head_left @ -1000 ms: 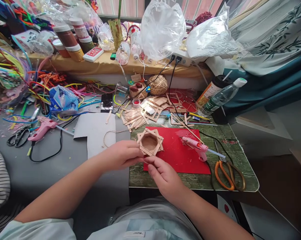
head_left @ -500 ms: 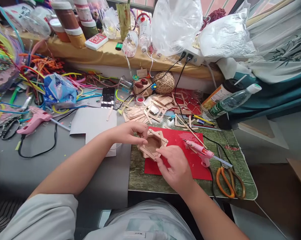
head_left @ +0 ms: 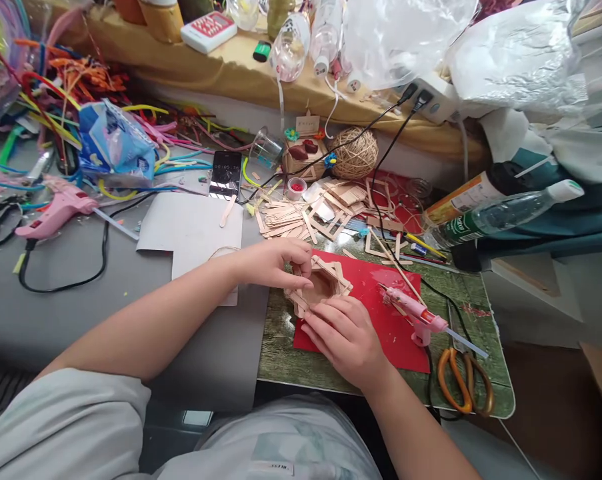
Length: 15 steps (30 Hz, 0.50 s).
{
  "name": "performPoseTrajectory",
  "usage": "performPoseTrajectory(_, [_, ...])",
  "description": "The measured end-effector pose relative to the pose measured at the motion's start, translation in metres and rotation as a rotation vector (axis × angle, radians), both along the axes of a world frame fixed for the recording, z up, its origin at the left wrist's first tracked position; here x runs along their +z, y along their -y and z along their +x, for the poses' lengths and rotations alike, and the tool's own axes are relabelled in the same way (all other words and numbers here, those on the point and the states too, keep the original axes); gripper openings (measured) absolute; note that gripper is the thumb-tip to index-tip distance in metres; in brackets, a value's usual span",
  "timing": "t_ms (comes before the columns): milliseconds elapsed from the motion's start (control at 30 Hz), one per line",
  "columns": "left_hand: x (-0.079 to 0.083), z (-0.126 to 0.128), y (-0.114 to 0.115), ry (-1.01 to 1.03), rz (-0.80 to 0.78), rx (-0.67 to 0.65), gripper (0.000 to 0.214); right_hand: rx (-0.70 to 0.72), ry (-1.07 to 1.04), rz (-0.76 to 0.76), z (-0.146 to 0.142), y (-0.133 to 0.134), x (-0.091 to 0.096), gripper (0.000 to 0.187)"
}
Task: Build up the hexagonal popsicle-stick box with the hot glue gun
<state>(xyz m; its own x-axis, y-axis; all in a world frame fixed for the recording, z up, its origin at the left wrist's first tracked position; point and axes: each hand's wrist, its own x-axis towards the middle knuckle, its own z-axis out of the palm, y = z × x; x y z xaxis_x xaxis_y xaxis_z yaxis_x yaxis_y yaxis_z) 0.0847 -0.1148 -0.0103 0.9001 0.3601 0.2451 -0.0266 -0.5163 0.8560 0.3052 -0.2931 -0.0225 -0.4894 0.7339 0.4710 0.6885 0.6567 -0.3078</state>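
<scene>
A many-sided box of stacked craft sticks point(head_left: 341, 283) sits on the red sheet, its opening facing up. My left hand point(head_left: 278, 265) is at the box's left and far rim, with fingers curled down and the thumb reaching over the opening. The tips of its fingers are partly hidden. Against the near side of the box, my right hand point(head_left: 349, 341) presses with its fingers together, its thumb mostly hidden. A thin twine strand point(head_left: 225, 251) loops over the white paper beside my left forearm.
Under the box lies a red sheet point(head_left: 403, 350) on a green board. To the right are a pink glue gun point(head_left: 413, 310) and orange-handled scissors point(head_left: 455, 380). Loose craft sticks point(head_left: 283, 219) and a twine ball point(head_left: 355, 152) lie behind. Another pink glue gun point(head_left: 63, 205) rests at left.
The view has shifted down and closer to the table. My right hand's fingers have gone from a pinch at the near rim to lying together along the box's near side. My left hand stays at the box.
</scene>
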Motion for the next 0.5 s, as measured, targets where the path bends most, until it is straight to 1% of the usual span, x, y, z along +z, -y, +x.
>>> performPoseTrajectory(100, [-0.003, -0.001, -0.002, 0.008, 0.002, 0.032, 0.026, -0.008, 0.004, 0.003, 0.001, 0.004, -0.008, 0.047])
performPoseTrajectory(167, [-0.006, -0.001, -0.003, 0.015, 0.012, 0.063, 0.026, -0.017, -0.003, 0.011, 0.0, 0.004, -0.009, 0.045])
performPoseTrajectory(333, [-0.011, -0.001, -0.006, -0.01, 0.023, 0.096, 0.026, -0.026, -0.041, 0.045, -0.004, 0.002, -0.008, 0.041])
performPoseTrajectory(500, [-0.013, -0.002, -0.007, -0.002, 0.041, 0.108, 0.026, -0.065, -0.111, 0.076, -0.011, -0.001, -0.005, 0.034])
